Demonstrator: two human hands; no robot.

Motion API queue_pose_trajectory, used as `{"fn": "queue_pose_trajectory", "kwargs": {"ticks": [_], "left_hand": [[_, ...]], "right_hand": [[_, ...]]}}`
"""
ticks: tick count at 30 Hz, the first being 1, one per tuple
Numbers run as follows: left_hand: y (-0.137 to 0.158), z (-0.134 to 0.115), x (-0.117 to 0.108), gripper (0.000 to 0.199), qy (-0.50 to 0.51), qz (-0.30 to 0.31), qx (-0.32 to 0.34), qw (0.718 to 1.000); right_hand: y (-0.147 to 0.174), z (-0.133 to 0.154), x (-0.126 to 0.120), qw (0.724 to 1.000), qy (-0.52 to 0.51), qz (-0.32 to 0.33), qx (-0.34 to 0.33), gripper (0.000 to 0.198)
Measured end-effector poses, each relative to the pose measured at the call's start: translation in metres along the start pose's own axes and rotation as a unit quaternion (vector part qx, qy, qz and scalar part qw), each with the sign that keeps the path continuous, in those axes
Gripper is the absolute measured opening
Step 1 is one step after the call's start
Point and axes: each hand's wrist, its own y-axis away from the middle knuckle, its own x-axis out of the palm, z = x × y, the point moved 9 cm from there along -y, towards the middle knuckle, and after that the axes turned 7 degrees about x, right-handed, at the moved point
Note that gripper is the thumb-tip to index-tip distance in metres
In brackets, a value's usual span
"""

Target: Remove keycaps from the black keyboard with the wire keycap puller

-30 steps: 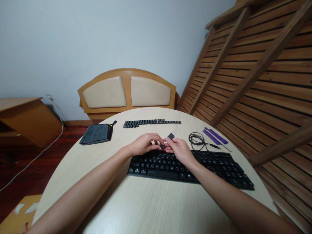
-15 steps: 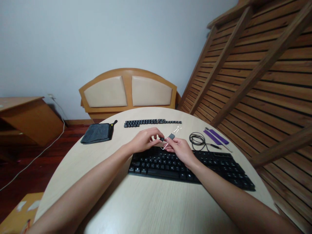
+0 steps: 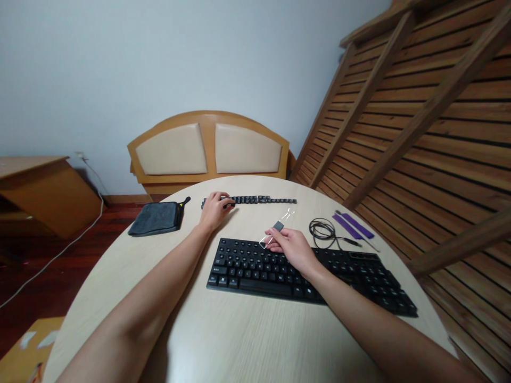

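Note:
My right hand is closed around a wire keycap puller with a dark grey grip, held just above the back edge of a black keyboard. Its white wire loops stick out at both ends, and nothing shows in them. At the far side of the table, my left hand is over the left end of a line of loose black keycaps. Its thumb and fingers close on a black keycap there, partly hidden by the fingers. The hand covers several other keycaps.
A grey cloth pouch lies left on the round table. Right of the hands are a coiled black USB cable, purple strips and a thin brush-like tool. A wooden headboard stands behind the table.
My left hand has moved away from the puller, left and farther back, carrying a small black keycap to the keycap line. My right hand stays near the keyboard with the puller.

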Motion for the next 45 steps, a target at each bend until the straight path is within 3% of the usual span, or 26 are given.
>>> {"fn": "queue_pose_trajectory", "kwargs": {"ticks": [16, 37, 41, 45], "left_hand": [[0.006, 0.023, 0.015, 0.016, -0.034, 0.015, -0.045, 0.998], [0.006, 0.025, 0.017, 0.017, 0.003, 0.012, -0.066, 0.998], [0.004, 0.013, 0.009, 0.023, 0.038, 0.002, -0.061, 0.997], [0.001, -0.028, -0.003, 0.028, 0.141, 0.015, -0.014, 0.99]], "right_hand": [[0.0, -0.001, 0.002, 1.0, 0.018, 0.013, -0.01, 0.029], [0.004, 0.002, 0.005, 1.0, 0.019, 0.012, 0.005, 0.025], [0.003, 0.002, 0.006, 0.999, 0.035, 0.019, -0.005, 0.027], [0.004, 0.005, 0.011, 0.996, 0.076, 0.028, -0.034, 0.033]]}}
